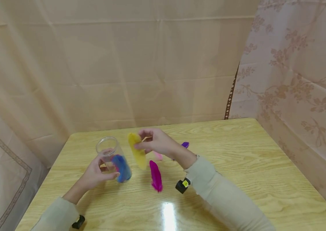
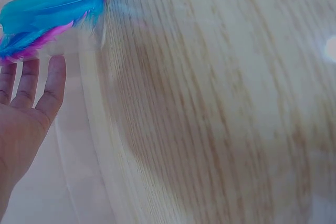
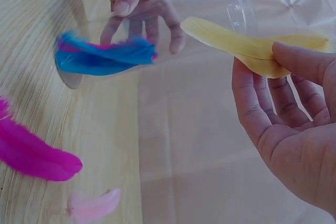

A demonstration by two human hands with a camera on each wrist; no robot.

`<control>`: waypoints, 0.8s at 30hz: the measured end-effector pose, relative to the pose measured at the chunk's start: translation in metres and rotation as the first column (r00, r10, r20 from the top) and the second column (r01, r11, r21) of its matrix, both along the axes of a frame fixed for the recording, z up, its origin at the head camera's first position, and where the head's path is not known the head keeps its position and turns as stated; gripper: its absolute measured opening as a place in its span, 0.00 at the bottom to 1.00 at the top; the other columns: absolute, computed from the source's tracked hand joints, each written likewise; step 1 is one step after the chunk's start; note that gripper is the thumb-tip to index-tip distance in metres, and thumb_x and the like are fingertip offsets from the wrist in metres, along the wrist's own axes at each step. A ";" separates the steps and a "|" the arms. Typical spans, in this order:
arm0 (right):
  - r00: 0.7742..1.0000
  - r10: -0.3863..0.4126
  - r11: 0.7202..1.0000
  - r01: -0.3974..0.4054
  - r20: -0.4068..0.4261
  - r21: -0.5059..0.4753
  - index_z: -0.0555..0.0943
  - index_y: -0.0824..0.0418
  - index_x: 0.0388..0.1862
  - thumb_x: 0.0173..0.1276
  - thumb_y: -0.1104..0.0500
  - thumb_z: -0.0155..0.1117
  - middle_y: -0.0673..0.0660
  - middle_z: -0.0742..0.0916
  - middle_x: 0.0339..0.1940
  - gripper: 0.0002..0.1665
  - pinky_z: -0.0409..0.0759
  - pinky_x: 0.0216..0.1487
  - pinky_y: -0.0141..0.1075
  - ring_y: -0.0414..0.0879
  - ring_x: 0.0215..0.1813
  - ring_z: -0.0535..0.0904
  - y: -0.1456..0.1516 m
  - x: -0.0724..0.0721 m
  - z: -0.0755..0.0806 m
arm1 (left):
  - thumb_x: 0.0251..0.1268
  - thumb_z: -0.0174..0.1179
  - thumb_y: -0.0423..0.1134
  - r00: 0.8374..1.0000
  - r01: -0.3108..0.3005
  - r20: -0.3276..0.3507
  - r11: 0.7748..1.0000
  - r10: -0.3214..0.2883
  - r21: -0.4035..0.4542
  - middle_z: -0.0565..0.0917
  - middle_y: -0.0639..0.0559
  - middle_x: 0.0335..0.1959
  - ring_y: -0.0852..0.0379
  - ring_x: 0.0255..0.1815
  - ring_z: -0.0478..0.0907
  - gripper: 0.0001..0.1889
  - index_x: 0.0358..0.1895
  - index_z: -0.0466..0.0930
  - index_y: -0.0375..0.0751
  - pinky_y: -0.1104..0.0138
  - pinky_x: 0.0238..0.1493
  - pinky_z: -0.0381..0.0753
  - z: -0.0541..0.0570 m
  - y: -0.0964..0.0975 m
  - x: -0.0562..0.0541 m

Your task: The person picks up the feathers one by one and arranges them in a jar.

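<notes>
My left hand (image 1: 99,171) grips a clear plastic jar (image 1: 107,146), which leans with its round mouth up and away to the left. Inside, toward the bottom, lie blue feathers (image 3: 105,59) with some pink-magenta showing behind them. Between thumb and fingers, my right hand (image 1: 157,141) pinches a yellow feather (image 1: 137,152) beside the jar, outside its mouth. On the table under the right hand lie a magenta feather (image 1: 155,176), a pale pink feather (image 3: 94,206) and a purple feather (image 1: 185,144), the last two partly covered by the right hand and wrist in the head view.
The wooden table (image 1: 238,179) carries all this, with a bright light reflection near its front. A beige curtain (image 1: 151,70) hangs behind its far edge, and a floral curtain (image 1: 304,83) hangs on the right. Black wrist-camera mounts (image 1: 182,185) stick out below the sleeves.
</notes>
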State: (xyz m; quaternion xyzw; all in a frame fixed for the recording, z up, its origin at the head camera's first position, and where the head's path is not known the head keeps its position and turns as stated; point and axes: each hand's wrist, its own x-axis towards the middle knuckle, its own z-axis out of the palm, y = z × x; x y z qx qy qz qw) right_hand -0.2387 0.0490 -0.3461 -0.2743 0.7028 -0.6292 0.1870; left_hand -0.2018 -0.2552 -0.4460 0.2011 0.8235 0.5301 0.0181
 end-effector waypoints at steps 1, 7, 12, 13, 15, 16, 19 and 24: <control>1.000 -0.002 1.000 0.002 -0.001 -0.001 0.82 0.61 0.50 0.68 0.61 0.72 0.60 0.84 0.47 0.13 0.86 0.47 0.45 0.54 0.48 0.85 -0.001 0.000 0.001 | 0.57 0.75 0.31 1.000 -0.002 0.002 1.000 0.002 0.000 0.75 0.41 0.64 0.51 0.57 0.74 0.41 0.73 0.62 0.41 0.63 0.51 0.80 0.000 0.000 0.000; 1.000 -0.008 0.999 0.008 -0.004 -0.038 0.82 0.62 0.50 0.68 0.63 0.71 0.60 0.84 0.46 0.13 0.86 0.46 0.45 0.53 0.46 0.85 -0.010 0.000 0.006 | 0.56 0.76 0.32 1.000 -0.017 0.017 1.000 0.017 -0.012 0.76 0.42 0.63 0.52 0.56 0.74 0.42 0.72 0.62 0.43 0.63 0.51 0.80 0.000 -0.001 0.001; 1.000 -0.021 0.997 0.022 0.005 -0.076 0.81 0.64 0.51 0.68 0.65 0.71 0.60 0.84 0.45 0.14 0.86 0.44 0.46 0.52 0.44 0.86 -0.016 0.000 0.007 | 0.56 0.76 0.33 1.000 -0.016 0.026 1.000 0.016 -0.009 0.76 0.45 0.63 0.52 0.56 0.75 0.42 0.73 0.62 0.45 0.62 0.52 0.80 0.001 -0.002 0.001; 1.000 -0.024 0.996 0.024 0.006 -0.081 0.81 0.64 0.52 0.68 0.65 0.71 0.61 0.84 0.44 0.15 0.87 0.44 0.46 0.52 0.44 0.86 -0.017 0.000 0.008 | 0.56 0.76 0.33 1.000 -0.014 0.027 1.000 0.014 -0.007 0.76 0.45 0.63 0.51 0.56 0.75 0.42 0.73 0.62 0.45 0.62 0.52 0.80 0.001 -0.002 0.001; 1.000 -0.026 0.996 0.026 0.004 -0.089 0.81 0.64 0.54 0.68 0.65 0.71 0.61 0.84 0.44 0.16 0.87 0.44 0.46 0.52 0.44 0.87 -0.019 0.000 0.008 | 0.56 0.76 0.32 1.000 -0.010 0.027 1.000 0.010 -0.003 0.76 0.45 0.63 0.51 0.55 0.75 0.42 0.73 0.62 0.45 0.62 0.52 0.80 0.001 -0.002 0.001; 1.000 -0.025 0.995 0.025 0.003 -0.093 0.80 0.64 0.54 0.68 0.65 0.71 0.61 0.84 0.44 0.17 0.87 0.44 0.46 0.52 0.44 0.87 -0.020 0.000 0.008 | 0.56 0.76 0.32 1.000 -0.008 0.028 1.000 0.008 -0.002 0.76 0.44 0.63 0.50 0.55 0.75 0.42 0.73 0.62 0.45 0.62 0.51 0.80 0.001 -0.002 0.001; 1.000 -0.015 0.994 0.015 -0.001 -0.106 0.80 0.65 0.56 0.68 0.65 0.71 0.61 0.83 0.43 0.19 0.87 0.43 0.46 0.52 0.43 0.87 -0.023 -0.001 0.009 | 0.56 0.76 0.32 1.000 -0.004 0.029 1.000 0.004 0.002 0.76 0.44 0.62 0.48 0.55 0.75 0.42 0.73 0.62 0.45 0.62 0.51 0.80 0.001 -0.002 0.000; 1.000 -0.005 0.995 0.005 -0.005 -0.097 0.80 0.65 0.57 0.69 0.65 0.70 0.61 0.84 0.43 0.19 0.87 0.43 0.45 0.51 0.43 0.87 -0.027 -0.002 0.013 | 0.57 0.75 0.32 1.000 0.001 0.027 1.000 -0.001 0.004 0.76 0.45 0.63 0.48 0.55 0.75 0.42 0.73 0.62 0.45 0.62 0.51 0.79 0.000 -0.002 0.000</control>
